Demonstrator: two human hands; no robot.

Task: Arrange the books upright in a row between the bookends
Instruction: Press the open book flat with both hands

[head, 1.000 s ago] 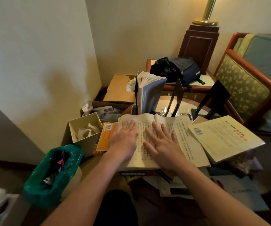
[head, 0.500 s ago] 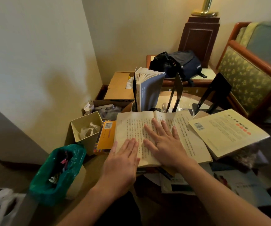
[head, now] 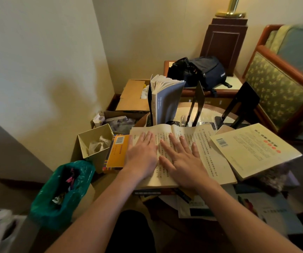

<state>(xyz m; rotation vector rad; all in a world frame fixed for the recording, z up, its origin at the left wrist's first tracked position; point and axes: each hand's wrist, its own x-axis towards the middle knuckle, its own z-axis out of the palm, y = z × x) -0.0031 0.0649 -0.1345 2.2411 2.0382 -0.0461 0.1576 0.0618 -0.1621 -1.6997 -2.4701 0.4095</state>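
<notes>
Left hand (head: 141, 156) and right hand (head: 183, 162) lie flat, fingers released, on the open cream-paged book (head: 209, 152). Upright blue-grey paperback (head: 165, 105) stands at 12 o'clock.

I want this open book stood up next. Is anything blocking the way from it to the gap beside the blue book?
Nothing visible blocks it. The open book lies flat under both hands, left hand and right hand. The gap between the blue book and the bookend behind looks clear.
</notes>
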